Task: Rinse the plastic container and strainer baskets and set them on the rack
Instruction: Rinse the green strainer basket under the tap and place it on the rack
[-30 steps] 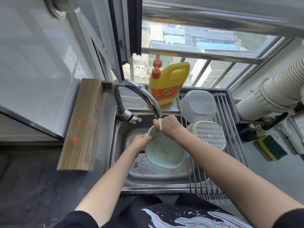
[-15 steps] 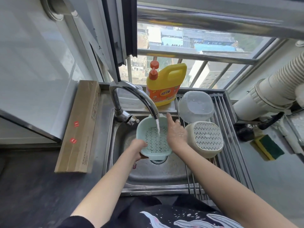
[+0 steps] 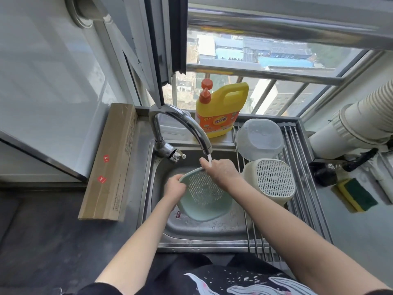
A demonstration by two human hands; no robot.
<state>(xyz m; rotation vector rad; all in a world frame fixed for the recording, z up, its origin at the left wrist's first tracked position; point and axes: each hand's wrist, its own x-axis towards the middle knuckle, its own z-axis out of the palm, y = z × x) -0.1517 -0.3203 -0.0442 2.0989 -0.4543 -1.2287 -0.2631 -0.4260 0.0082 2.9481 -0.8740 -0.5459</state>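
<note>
Hands both on green basket (image 3: pixel 205 198), held over sink (image 3: pixel 212 228) under running tap (image 3: pixel 180 124). L hand (image 3: pixel 174 188) grips basket's left rim, fingers curled round edge. R hand (image 3: pixel 221 170) sits at far rim right under the stream; water hits it near the knuckles. Fingers look bent over the rim but can't tell for sure if it grips or just rubs.

Basket tilted, far rim up toward tap, mesh bottom facing the camera, near edge low over sink floor.

Key relation for next move: rack (image 3: pixel 297 188) lies to the right of the basket, bars running front to back across sink's right part & counter (image 3: pixel 361 241). R hand is nearer to it, so basket prob goes over rightward, L hand letting go first. That's a judgement only.

Rack already has white basket (image 3: pixel 271 182) upside down, just beside R wrist, & clear container (image 3: pixel 260 138) behind it, also inverted, touching or nearly so. Free bars seem to be nearer the front, below white basket. So green one looks like the last item; rinse not yet finished.

Yellow soap jug (image 3: pixel 221 111) behind tap, sponge (image 3: pixel 357 194) far right on counter, cardboard box (image 3: pixel 110 162) left of sink
</note>
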